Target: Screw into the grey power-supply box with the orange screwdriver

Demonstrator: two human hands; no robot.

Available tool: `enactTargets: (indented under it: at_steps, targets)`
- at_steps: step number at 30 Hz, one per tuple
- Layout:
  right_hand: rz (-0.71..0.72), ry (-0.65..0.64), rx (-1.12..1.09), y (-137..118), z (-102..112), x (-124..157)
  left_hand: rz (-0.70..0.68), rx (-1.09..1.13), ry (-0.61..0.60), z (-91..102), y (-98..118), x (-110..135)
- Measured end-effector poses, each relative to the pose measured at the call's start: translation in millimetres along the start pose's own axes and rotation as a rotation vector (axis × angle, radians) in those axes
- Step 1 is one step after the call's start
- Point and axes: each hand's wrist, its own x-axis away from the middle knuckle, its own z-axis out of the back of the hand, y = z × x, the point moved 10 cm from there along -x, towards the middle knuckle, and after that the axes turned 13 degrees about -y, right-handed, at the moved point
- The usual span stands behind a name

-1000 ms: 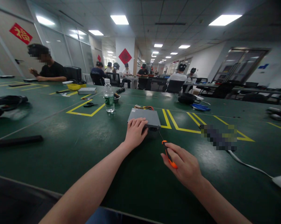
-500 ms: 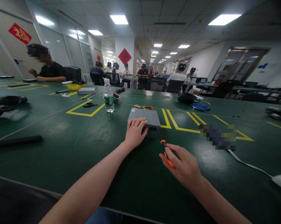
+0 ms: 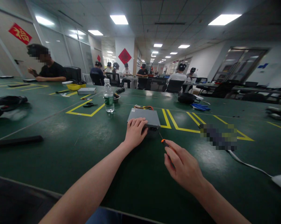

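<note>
A grey metal computer power supply (image 3: 149,115) lies on the green table, its coloured cables (image 3: 143,107) bunched at the far side. Over its near left corner is my left hand (image 3: 136,132), fingers across the top and thumb against the front face, gripping it. My right hand (image 3: 181,163) pinches the black and orange handle of a screwdriver (image 3: 163,141). The thin shaft points up and left to the unit's front right corner, beside the power socket. Whether the tip sits in a screw is too small to tell.
A water bottle (image 3: 109,98) stands left of the unit, with a metal bowl (image 3: 116,98) behind it. Blue gloves (image 3: 200,107) lie at right, near a blurred dark object (image 3: 218,137) with a white cable. A black bar (image 3: 16,141) lies at left. Co-workers sit farther off.
My right hand has shifted slightly right and turned around the screwdriver handle, covering more of its orange part. The screwdriver tilts a little more. My left hand and the power supply stay put.
</note>
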Motion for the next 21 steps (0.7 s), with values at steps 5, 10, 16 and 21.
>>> enactTargets:
  at_steps: [5, 10, 16, 21]
  targets:
    - [0.028, -0.017, 0.044, -1.7, -1.3, -0.4, -0.001, 0.006, -0.005, 0.4, 0.2, 0.2]
    - [0.008, -0.023, -0.017, 0.7, -4.5, -0.1, 0.001, 0.002, -0.005, 0.8, 0.3, 0.2]
    - [0.020, 0.019, 0.147, -3.2, 3.1, -0.6, -0.006, 0.008, -0.001, 0.7, 0.4, 0.3]
    - [-0.019, 0.041, 0.160, -2.9, 10.2, -3.4, -0.002, 0.002, -0.001, 0.1, -0.1, 0.2]
